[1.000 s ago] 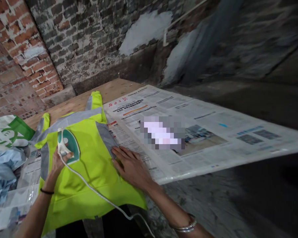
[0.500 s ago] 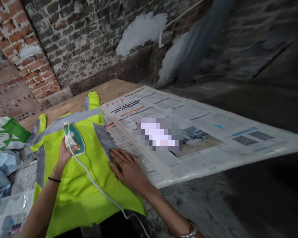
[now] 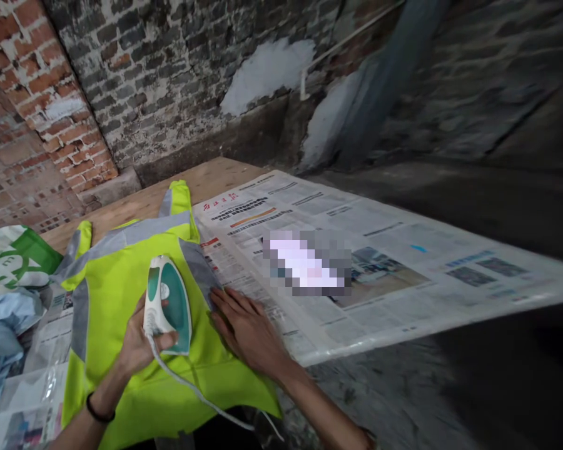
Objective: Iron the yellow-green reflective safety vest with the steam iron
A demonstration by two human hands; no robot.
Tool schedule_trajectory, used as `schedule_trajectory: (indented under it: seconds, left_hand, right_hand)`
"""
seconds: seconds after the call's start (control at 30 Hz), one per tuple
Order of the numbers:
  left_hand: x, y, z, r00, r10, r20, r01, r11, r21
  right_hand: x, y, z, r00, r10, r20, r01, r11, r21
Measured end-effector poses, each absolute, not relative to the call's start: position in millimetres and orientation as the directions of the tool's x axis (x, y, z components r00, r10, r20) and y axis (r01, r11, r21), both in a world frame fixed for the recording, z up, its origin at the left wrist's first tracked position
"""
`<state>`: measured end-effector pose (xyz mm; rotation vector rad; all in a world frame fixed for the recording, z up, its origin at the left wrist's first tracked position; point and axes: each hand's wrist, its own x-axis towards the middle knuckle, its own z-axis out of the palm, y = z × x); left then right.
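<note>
Head camera view shows a yellow garment with grey bands spread out on a table, its two sleeves pointing away from the wearer and its hem lying nearest. An iron, white with a teal body, is over the middle of the garment, its pointed tip turned toward the sleeves; whether the sole presses flat on the fabric cannot be told from this angle. The left hand is closed around the iron's handle, the thumb showing near the heel, and a dark band circles that wrist. The right hand holds nothing visible; it lies palm down along the garment's right edge, fingertips resting on the grey side panel. The two hands are apart, with the iron and a strip of yellow fabric between them. From the iron's heel a white cord runs over the lower part of the garment and past its hem on the right. Newspaper under a shiny clear cover spreads to the right of the garment, with a pixelated patch upon it whose content is hidden. Left of the garment are a green and white bag and, nearer the wearer, a crumpled light blue cloth. Beyond the garment and the table rises a worn brick wall.
</note>
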<state>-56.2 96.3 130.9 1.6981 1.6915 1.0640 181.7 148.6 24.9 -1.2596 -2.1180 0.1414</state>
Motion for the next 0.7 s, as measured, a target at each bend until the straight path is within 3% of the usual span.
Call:
schedule_trajectory:
  seconds: [0.33,0.7]
  left_hand:
    - [-63,237,148,-0.084,0.989,0.119,0.548,-0.054,0.835]
    - [-123,87,143,-0.260,0.956,0.139,0.630,0.059,0.774]
  right_hand:
    - [186,149,21,-0.319,0.830,0.457,0.745,0.518,-0.421]
    - [186,149,16,-0.314,0.822,0.475,0.748,0.522,-0.409]
